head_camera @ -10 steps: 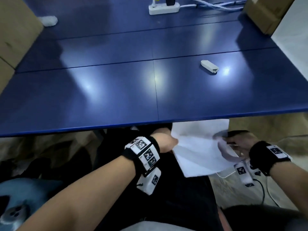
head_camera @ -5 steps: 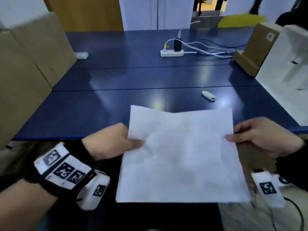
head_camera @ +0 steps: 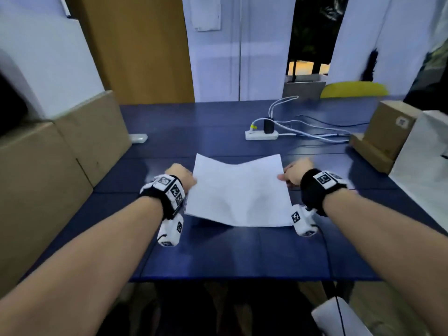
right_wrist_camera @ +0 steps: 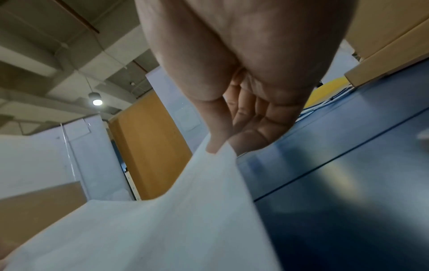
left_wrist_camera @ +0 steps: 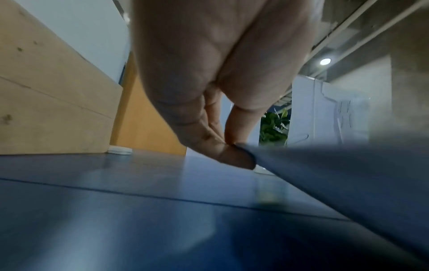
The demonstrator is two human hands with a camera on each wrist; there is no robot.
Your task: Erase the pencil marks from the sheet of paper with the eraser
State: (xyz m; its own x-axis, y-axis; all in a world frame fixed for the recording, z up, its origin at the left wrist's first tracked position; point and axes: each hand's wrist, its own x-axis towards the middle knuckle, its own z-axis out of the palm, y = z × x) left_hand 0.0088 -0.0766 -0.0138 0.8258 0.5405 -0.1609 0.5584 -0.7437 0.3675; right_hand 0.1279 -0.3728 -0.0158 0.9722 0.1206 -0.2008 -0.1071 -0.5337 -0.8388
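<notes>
Both hands hold a white sheet of paper (head_camera: 238, 195) by its side edges, low over the blue table (head_camera: 218, 253); it sags in the middle. My left hand (head_camera: 192, 181) pinches the left edge between thumb and fingers, as the left wrist view shows with the hand (left_wrist_camera: 232, 146) on the paper (left_wrist_camera: 336, 174). My right hand (head_camera: 282, 177) pinches the right edge; in the right wrist view the thumb and fingers of this hand (right_wrist_camera: 220, 147) clamp the paper (right_wrist_camera: 185, 220). Only faint grey shading shows on the sheet. The eraser is not in sight in the head view.
A white power strip (head_camera: 261, 135) with cables lies behind the paper. Cardboard boxes (head_camera: 60, 161) line the left side, another box (head_camera: 388, 132) and a white bag (head_camera: 424, 163) the right. A small white object (head_camera: 138, 138) lies at the far left.
The paper came up from below the table's front edge and now hangs over the tabletop, farther from me. Both hands kept their hold. The eraser has gone out of sight.
</notes>
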